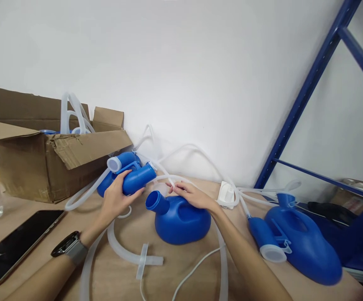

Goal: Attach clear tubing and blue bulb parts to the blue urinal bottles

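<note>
My left hand [115, 196] is wrapped round a short blue plastic cylinder [140, 179], its thumb below and fingers over the top. Close behind that lies a blue urinal bottle [104, 184] with a white-capped blue piece [123, 161]. My right hand [192, 194] lies over the back of a second blue urinal bottle [181, 223], whose uncapped neck points left. Its fingertips close on a thin translucent tube [168, 175] just above this bottle; the exact grip is partly hidden. A thicker translucent hose [121, 251] with a clip piece [142, 261] lies in front.
An open cardboard box [21, 167] with hoses stands at the left. A phone [18, 246] lies before it. At the right are another blue urinal bottle [307, 246], a white plug adapter [226, 195] and a blue metal rack [300, 104]. A thin white cable [197, 265] crosses the table.
</note>
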Demonstrator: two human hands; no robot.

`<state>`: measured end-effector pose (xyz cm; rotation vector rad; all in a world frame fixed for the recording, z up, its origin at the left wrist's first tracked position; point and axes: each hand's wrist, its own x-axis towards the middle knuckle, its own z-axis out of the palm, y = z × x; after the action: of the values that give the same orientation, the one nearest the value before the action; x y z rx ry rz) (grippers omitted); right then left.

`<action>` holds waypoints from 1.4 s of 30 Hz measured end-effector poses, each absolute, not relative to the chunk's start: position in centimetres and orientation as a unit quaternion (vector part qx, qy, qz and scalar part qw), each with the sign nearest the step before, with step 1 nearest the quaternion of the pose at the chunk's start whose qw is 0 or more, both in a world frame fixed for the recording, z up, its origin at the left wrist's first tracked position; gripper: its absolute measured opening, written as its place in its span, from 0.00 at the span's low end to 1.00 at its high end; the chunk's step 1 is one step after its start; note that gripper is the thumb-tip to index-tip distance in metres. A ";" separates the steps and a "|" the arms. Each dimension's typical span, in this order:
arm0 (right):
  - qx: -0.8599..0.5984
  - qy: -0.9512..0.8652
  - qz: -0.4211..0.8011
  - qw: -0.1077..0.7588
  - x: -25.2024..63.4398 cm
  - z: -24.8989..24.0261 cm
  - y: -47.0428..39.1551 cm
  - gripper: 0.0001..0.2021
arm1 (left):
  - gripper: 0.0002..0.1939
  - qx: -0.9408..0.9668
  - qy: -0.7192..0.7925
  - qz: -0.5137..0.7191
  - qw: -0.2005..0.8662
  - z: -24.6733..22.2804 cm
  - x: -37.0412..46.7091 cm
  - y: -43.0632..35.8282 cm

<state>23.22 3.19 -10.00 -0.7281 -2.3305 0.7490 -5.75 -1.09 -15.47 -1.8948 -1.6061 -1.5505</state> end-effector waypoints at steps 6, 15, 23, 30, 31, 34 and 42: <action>-0.289 -0.883 0.270 0.251 23.2 -10.5 3.6 0.18 | 0.36 -0.653 -0.540 -0.517 0.120 -15.7 -5.7 -1.1; -0.308 -0.898 0.274 0.153 25.9 -8.8 3.6 0.21 | 0.36 -0.662 -0.541 -0.501 0.137 -16.1 -6.2 -0.9; -0.414 -0.866 0.218 0.175 29.3 -9.2 5.0 0.20 | 0.34 -0.690 -0.510 -0.463 0.223 -16.5 -6.2 -0.9; -0.446 -0.831 0.054 0.328 28.9 -9.8 5.6 0.14 | 0.27 -0.665 -0.444 -0.475 0.369 -15.6 -5.6 -1.4; -0.425 -0.832 0.052 0.352 28.5 -9.1 4.9 0.14 | 0.28 -0.659 -0.441 -0.484 0.369 -15.4 -5.5 -1.5; -0.337 -0.858 0.100 0.375 26.6 -6.9 1.8 0.13 | 0.32 -0.661 -0.437 -0.513 0.330 -15.1 -5.2 -1.8; -0.244 -0.864 0.202 0.392 22.1 -8.9 -2.5 0.28 | 0.39 -0.742 -0.359 -0.522 0.217 -15.9 -3.7 -3.0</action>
<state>22.07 -2.48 -8.87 -0.6188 -2.1927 0.5130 -3.68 -2.98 -15.86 -2.0560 -0.9933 -1.4470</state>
